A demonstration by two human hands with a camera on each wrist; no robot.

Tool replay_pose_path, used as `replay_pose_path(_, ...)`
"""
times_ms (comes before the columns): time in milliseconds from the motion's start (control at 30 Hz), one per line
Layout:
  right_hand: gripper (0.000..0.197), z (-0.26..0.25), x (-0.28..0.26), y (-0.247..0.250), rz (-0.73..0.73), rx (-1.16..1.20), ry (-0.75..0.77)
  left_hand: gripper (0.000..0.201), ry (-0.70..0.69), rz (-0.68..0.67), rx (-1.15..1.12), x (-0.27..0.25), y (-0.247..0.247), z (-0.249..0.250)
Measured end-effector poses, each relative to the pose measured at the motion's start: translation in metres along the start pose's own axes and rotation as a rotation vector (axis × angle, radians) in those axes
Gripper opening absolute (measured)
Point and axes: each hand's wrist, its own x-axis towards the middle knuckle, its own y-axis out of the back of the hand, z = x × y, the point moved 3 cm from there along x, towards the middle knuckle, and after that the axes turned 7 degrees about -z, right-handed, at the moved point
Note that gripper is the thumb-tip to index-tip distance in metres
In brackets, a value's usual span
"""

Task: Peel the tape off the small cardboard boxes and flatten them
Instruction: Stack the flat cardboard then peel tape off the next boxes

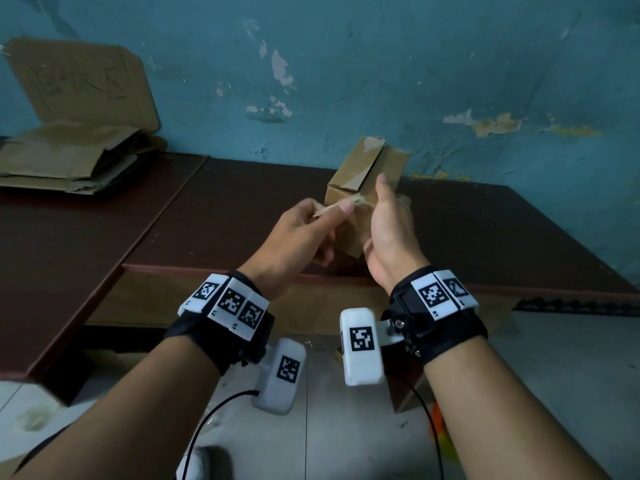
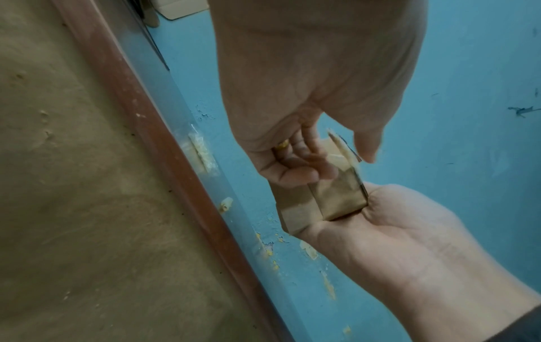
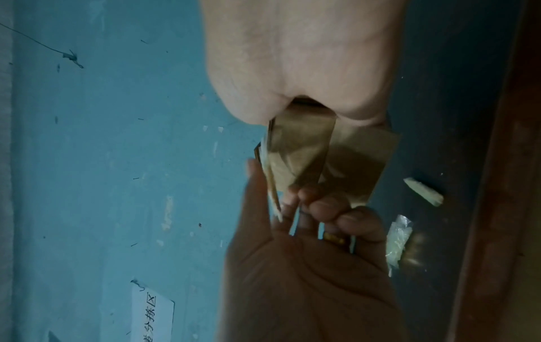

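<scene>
Head view: the right hand (image 1: 388,230) grips a small cardboard box (image 1: 360,174) above the table's front edge (image 1: 214,270). Only the right wrist view shows the left hand (image 1: 304,233) pinching stretched tape (image 3: 304,150).

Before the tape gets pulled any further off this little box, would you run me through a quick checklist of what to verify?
1. Right hand grips the small cardboard box: ok.
2. Left hand pinches the tape strip: ok.
3. Box held above the table, free to turn: ok.
4. Tape fully off the box: not ok, the strip is attached at one end.
5. Tape on the hidden faces: cannot tell.
6. Box flattened, like the flattened cardboard pile: not ok.
</scene>
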Motion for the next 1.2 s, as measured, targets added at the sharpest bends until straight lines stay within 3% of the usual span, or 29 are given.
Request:
replay_pose_path(100, 0.052, 0.002, 0.003, 0.001, -0.013, -0.012, -0.013, 0.019, -0.097, 0.043, -0.001, 0.001, 0.006, 0.000)
replay_pose_path(233, 0.070, 0.006, 0.007, 0.000, -0.006, -0.019, -0.070, 0.028, -0.134, -0.004, 0.096, 0.001, 0.005, 0.000)
replay_pose_path(400, 0.051, 0.002, 0.017, 0.011, -0.014, -0.022, -0.094, 0.038, -0.228, -0.115, 0.288, -0.001, 0.006, 0.006)
replay_pose_path(500, 0.058, 0.002, 0.018, 0.013, -0.013, -0.043, -0.096, 0.040, -0.212, -0.152, 0.346, -0.002, 0.006, 0.006)
replay_pose_path(700, 0.079, 0.003, 0.018, 0.007, 0.008, -0.043, -0.070, 0.051, -0.156, -0.095, 0.318, -0.001, 0.006, 0.007)
replay_pose_path(933, 0.084, 0.009, 0.022, 0.004, -0.022, -0.052, -0.076, 0.062, -0.035, 0.000, 0.205, 0.000, 0.008, 0.003)
replay_pose_path(1067, 0.077, 0.006, 0.019, 0.005, -0.021, -0.055, -0.054, 0.076, 0.026, 0.033, 0.221, 0.000, 0.007, 0.003)
replay_pose_path(1200, 0.077, 0.006, 0.020, 0.010, 0.000, -0.050, -0.053, 0.032, 0.030, 0.012, 0.174, 0.001, 0.010, -0.003)
